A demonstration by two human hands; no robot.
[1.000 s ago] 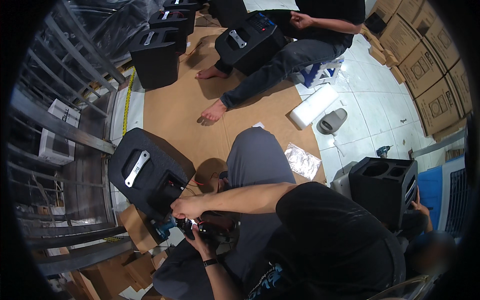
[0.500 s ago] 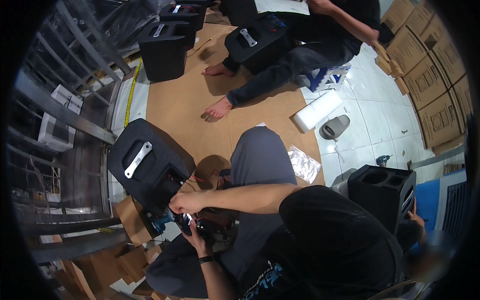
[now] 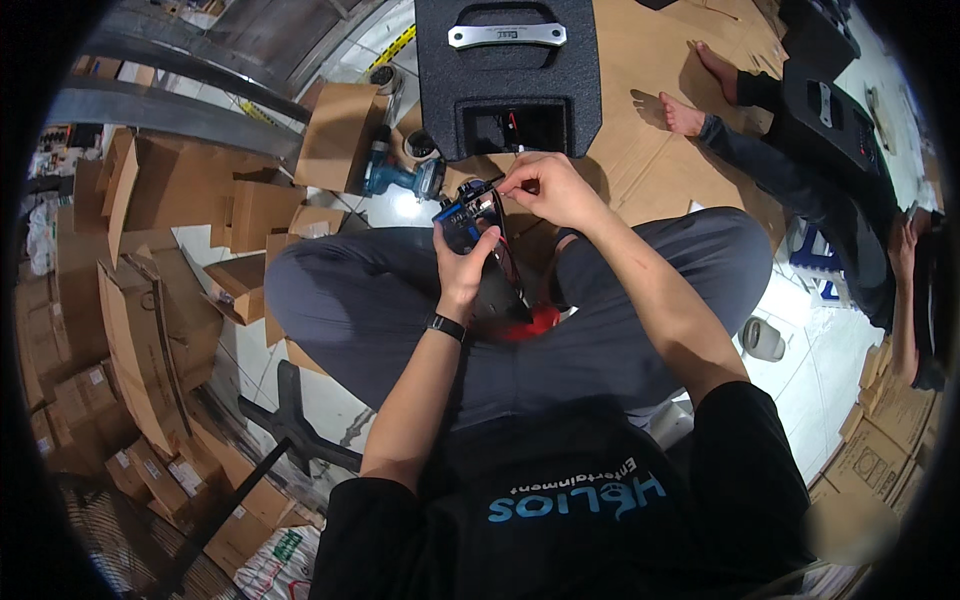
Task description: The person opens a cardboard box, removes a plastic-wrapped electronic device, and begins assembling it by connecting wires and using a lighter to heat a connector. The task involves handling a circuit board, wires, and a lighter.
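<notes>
In my left hand (image 3: 465, 265) is a black speaker control panel (image 3: 462, 232) with blue parts, tilted above my lap, its thumb lying across the face. My right hand (image 3: 555, 190) is pinched closed at the panel's upper right edge; whatever lies between its fingertips is too small to make out. Just beyond the hands stands a black speaker cabinet (image 3: 440, 85) with a silver handle (image 3: 508, 36) and a rectangular opening (image 3: 540, 128). Thin wires show inside that opening. Something red (image 3: 540, 322), partly hidden, lies between my legs below the panel.
A teal cordless drill (image 3: 395, 178) lies left of the cabinet, beside a cardboard box (image 3: 335, 135). Cut and folded cartons (image 3: 140, 330) fill the left side. At right, another person's bare foot (image 3: 683, 115) rests on the cardboard sheet (image 3: 640, 150), near a second speaker (image 3: 835, 130).
The view has swung, bringing the cabinet to the top middle and the other person to the right. Both hands remain at the panel, the right one still pinched at its edge.
</notes>
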